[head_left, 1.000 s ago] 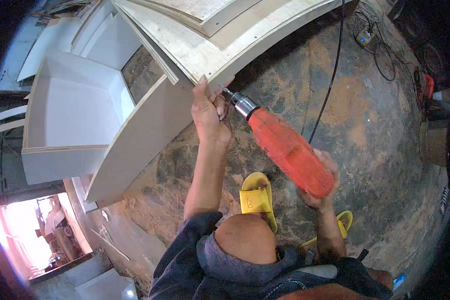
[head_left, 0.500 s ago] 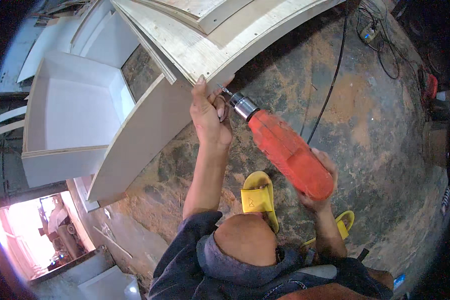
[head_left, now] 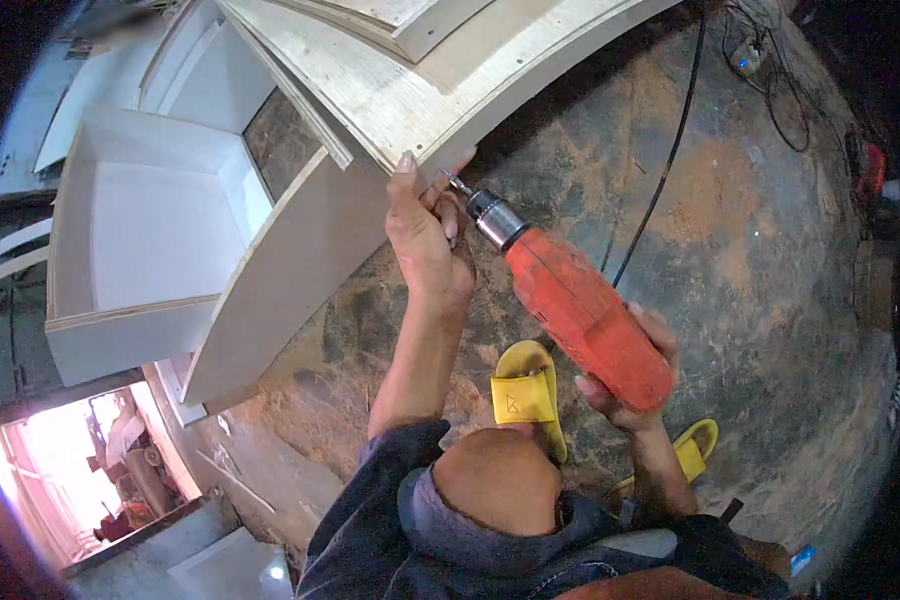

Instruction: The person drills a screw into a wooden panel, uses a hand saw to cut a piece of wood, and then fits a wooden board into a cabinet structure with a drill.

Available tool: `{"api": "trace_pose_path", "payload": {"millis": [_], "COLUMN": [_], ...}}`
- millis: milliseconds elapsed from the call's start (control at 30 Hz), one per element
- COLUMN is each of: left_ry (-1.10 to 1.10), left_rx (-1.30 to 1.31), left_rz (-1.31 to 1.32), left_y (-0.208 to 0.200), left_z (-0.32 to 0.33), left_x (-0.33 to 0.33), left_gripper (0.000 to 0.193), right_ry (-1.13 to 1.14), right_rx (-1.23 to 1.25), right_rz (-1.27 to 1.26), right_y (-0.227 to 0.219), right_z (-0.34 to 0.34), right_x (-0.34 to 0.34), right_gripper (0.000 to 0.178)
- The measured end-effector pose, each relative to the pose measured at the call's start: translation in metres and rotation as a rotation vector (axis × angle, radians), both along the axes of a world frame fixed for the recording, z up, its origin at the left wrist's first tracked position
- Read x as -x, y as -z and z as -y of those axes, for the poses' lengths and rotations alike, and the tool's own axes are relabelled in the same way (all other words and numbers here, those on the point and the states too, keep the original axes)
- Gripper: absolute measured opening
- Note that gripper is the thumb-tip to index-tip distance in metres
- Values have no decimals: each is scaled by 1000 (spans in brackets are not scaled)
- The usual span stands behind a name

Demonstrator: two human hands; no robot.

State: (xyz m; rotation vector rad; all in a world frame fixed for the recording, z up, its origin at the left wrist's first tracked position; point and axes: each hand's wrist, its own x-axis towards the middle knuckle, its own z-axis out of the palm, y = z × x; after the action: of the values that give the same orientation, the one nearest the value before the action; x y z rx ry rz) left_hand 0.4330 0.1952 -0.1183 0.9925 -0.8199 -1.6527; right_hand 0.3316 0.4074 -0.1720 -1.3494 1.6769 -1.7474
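My right hand point(head_left: 622, 405) is wrapped round the back of a red power drill point(head_left: 585, 305). The drill slants up and left, its metal chuck point(head_left: 496, 218) and bit pointing at the panel corner. At that corner of a pale plywood cabinet panel point(head_left: 410, 95), my left hand point(head_left: 428, 235) is closed on the edge: the thumb lies against the top, one finger stretches along the side, and others curl beneath. The bit's tip is close beside these fingers; whether it touches the wood or a screw I cannot tell.
An open white box section point(head_left: 160, 215) with a curved side panel point(head_left: 270, 280) stands to the left. A black cable point(head_left: 662, 175) runs over the dusty floor towards a power socket point(head_left: 745, 62) at the far right. Yellow sandals point(head_left: 522, 400) are on my feet.
The drill has drawn back slightly down and to the right, its bit still near the left fingers. My left hand keeps its hold on the corner.
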Motion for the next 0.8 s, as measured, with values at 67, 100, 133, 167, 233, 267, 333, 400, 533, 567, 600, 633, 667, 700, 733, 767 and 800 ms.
{"api": "trace_pose_path", "payload": {"millis": [67, 100, 133, 167, 233, 267, 333, 400, 533, 567, 600, 633, 667, 700, 733, 767, 800], "left_ry": [-37, -38, -55, -72, -58, -44, -64, -85, -90, -74, -72, -67, -62, -62, -78, -94, -95], "left_rx": [-10, -12, -24, -36, -44, -50, -52, -50, -31, -43, -45, -51, -58, -56, -39, -22, -20], "left_rz": [-31, -27, -26, -26, -17, -12, -5, 3, 32, 21, 18, 22, 27, 28, 45, 63, 64], "left_y": [1, 0, -1, -2, -3, -4, -6, -7, -4, -4, -4, -4, -4, -4, -3, -2, -2], "left_z": [1, 1, 1, 0, 1, 0, 0, 0, -1, -1, -2, -2, -1, -1, 0, 0, 0], "left_x": [-2, -2, -2, -1, 0, 0, 1, 2, 1, 2, 3, 2, 2, 1, 1, 0, 0], "left_gripper": [32, 32, 33, 34, 34, 34, 35, 37, 42, 44, 44, 44, 44, 44, 45, 45, 45], "right_ry": [14, 23, 31, 30, 106, 105, 107, 97, 119, 121, 132, 139, 138, 125, 111, 110, 117], "right_rx": [-1, -7, -13, -15, 16, 14, 58, 62, 72, 71, 50, 34, 36, 32, 27, 29, 47], "right_rz": [3, -16, -38, -35, 100, 101, 30, 13, 112, 109, 104, 105, 107, 22, -62, -61, -16], "right_y": [2, 3, 6, 10, 18, 17, 8, 8, 15, 15, 16, 16, 16, 14, 13, 13, 14], "right_z": [1, 1, 0, -1, -2, -1, 5, 5, 6, 4, 2, 2, 3, 4, 5, 6, 8], "right_x": [-1, -2, -3, -5, -11, -9, -3, -3, -9, -9, -9, -10, -8, -6, -5, -6, -9], "right_gripper": [78, 76, 73, 73, 73, 73, 72, 73, 74, 74, 73, 73, 73, 73, 73, 73, 73]}}
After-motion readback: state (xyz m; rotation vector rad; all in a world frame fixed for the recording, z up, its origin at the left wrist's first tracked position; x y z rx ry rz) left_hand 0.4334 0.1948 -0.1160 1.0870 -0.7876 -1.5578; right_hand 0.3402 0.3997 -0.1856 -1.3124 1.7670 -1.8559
